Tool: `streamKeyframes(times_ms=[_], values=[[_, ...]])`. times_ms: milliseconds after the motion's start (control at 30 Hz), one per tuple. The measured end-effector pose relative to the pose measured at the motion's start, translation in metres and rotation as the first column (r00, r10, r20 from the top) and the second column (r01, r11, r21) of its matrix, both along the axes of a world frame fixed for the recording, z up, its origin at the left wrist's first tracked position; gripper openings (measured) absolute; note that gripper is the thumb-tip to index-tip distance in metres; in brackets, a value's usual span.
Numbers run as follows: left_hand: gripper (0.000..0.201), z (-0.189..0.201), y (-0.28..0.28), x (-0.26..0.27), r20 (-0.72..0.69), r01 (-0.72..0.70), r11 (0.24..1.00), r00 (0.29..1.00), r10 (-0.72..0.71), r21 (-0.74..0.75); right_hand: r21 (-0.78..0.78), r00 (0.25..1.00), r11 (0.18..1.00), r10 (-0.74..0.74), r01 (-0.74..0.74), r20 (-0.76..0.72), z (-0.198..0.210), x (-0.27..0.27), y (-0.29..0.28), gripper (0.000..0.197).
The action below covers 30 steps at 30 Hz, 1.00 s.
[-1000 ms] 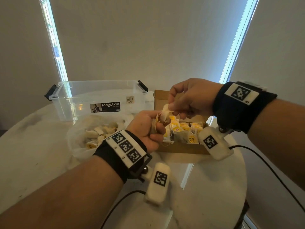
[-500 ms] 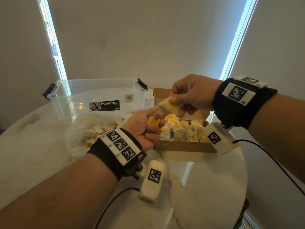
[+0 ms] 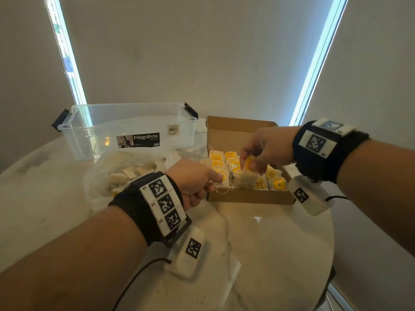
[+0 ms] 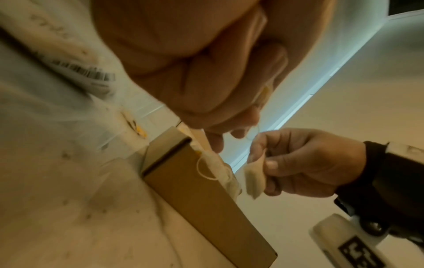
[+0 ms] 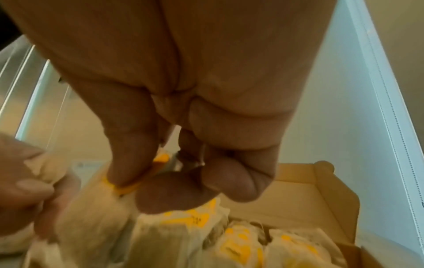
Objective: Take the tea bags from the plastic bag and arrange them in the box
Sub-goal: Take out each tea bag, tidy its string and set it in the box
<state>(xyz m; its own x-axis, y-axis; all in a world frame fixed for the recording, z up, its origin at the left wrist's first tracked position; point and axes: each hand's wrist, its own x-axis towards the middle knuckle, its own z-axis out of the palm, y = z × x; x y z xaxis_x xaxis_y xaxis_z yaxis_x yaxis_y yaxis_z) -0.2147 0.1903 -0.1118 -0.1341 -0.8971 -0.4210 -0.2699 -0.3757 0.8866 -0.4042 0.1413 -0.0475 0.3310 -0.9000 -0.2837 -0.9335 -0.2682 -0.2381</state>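
Partway through the job, a person is filling a cardboard box (image 3: 249, 196) on a pale round table (image 3: 269, 243). Rows of tea bags with yellow tags (image 3: 231, 160) are already standing in it, while a good many are still lying in the plastic bag (image 3: 125, 173) just left of the box, in front of a clear storage tub (image 3: 125, 131) — so plenty is left. The right hand (image 3: 265, 151) is pinching one tea bag (image 3: 244, 179) by its yellow tag, lowering it over the box's near row. The left hand (image 3: 195, 180) is curling round a small bunch of bags and strings (image 3: 221, 187) at the box's left edge.

Only the left wrist view is showing the box's outer wall and a string looping over it — the right wrist view alone is showing the thumb and finger clamping the tag.
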Motion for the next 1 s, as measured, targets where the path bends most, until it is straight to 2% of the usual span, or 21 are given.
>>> streamKeyframes(times_ms=[67,167,267,400,533,633,733,800,900,967,1000], values=[[0.015,0.002,0.003,-0.001,0.039,0.015,0.999,0.999,-0.016,0.031,0.017,0.996,1.000,0.015,-0.014,-0.085,-0.012,0.006,-0.004,0.016],[0.025,0.004,0.004,-0.002,0.084,0.025,0.999,0.996,-0.029,0.044,-0.052,0.976,0.998,0.032,-0.045,-0.214,-0.024,0.015,-0.008,0.015],[0.027,0.004,0.002,-0.002,0.097,0.034,0.998,0.995,-0.039,0.053,-0.109,0.960,0.993,0.017,-0.050,-0.281,-0.033,0.022,-0.011,0.020],[0.018,0.002,0.000,-0.001,0.058,0.040,0.997,0.997,-0.043,0.062,-0.159,0.961,0.987,-0.027,-0.018,-0.276,-0.039,0.025,-0.014,0.026],[0.021,0.000,-0.001,0.002,0.027,0.056,0.996,0.998,-0.058,0.076,-0.165,0.969,0.986,-0.076,0.037,-0.235,-0.037,0.025,-0.014,0.025],[0.022,-0.002,-0.006,0.003,-0.127,0.072,0.991,0.990,-0.058,0.111,-0.151,0.968,0.987,-0.089,0.054,-0.233,-0.036,0.026,-0.014,0.024],[0.034,-0.005,-0.015,0.007,-0.390,0.070,0.976,0.921,0.016,0.206,-0.159,0.968,0.986,-0.092,0.056,-0.232,-0.031,0.025,-0.013,0.024],[0.041,-0.004,-0.018,0.006,-0.519,0.077,0.961,0.851,0.075,0.265,-0.247,0.982,0.967,-0.098,0.057,-0.160,-0.018,0.024,-0.011,0.024],[0.044,0.000,-0.021,0.000,-0.615,0.046,0.948,0.771,0.167,0.315,-0.343,0.996,0.937,-0.042,0.069,0.084,0.009,0.023,0.000,0.016],[0.043,0.004,-0.023,-0.006,-0.628,0.048,0.943,0.757,0.181,0.330,-0.328,0.968,0.943,0.036,0.049,0.247,0.021,0.025,0.012,0.013],[0.044,0.005,-0.024,-0.007,-0.619,0.058,0.941,0.766,0.172,0.333,-0.326,0.955,0.945,0.089,0.009,0.284,0.025,0.026,0.018,0.014]])
